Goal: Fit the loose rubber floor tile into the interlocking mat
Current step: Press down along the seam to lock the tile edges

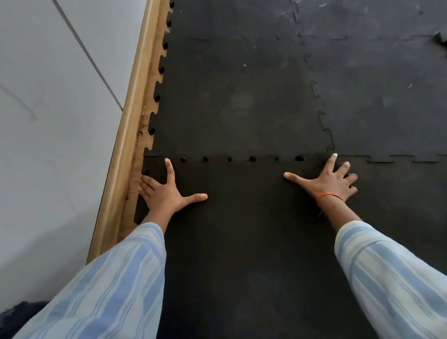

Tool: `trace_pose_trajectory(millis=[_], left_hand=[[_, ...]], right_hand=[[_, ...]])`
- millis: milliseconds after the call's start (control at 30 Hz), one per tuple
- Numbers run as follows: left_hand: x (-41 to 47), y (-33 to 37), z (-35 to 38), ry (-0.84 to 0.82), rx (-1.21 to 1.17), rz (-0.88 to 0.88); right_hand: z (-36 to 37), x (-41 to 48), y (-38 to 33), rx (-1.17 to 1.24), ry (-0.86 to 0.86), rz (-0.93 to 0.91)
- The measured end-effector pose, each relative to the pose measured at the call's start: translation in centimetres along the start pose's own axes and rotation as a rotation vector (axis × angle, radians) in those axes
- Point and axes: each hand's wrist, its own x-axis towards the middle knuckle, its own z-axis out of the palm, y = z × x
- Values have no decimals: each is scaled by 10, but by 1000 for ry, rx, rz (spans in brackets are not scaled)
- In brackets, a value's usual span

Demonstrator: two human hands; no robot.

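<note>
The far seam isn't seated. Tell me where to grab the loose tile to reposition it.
Take the loose tile by its wall-side edge near the left hand, coming from the skirting; its toothed edge shows there. It lies flat, and the far edge is meshed.

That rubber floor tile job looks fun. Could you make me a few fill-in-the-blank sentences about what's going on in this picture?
1. Both hands, the left hand and the right hand, lie ____ on the loose rubber floor tile.
2. A thin ____ thread circles the right wrist.
3. Small dark gaps show along the seam at the tile's ____ edge.
4. The skirting board to the left is made of ____.

Missing words: flat; red; far; wood
</note>
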Motion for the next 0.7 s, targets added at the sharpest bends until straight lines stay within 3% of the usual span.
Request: trace_pose_trajectory(millis=[267, 333, 400, 533, 600, 700], left_hand=[[1, 0, -7, -21, 68, 22], [0, 6, -8, 22, 171, 79], [1, 11, -7, 33, 228, 161], [0, 10, -4, 44, 269, 300], [2, 10, -5, 32, 279, 310], [2, 14, -7, 16, 299, 288]], right_hand=[[5, -5, -5, 26, -32, -34], [10, -12, -18, -57, 73, -172], [17, -23, -39, -101, 163, -429], [48, -58, -82, -157, -54, -924], [66, -69, -93, -222, -93, -1025], [76, -70, -102, -254, -55, -1017]])
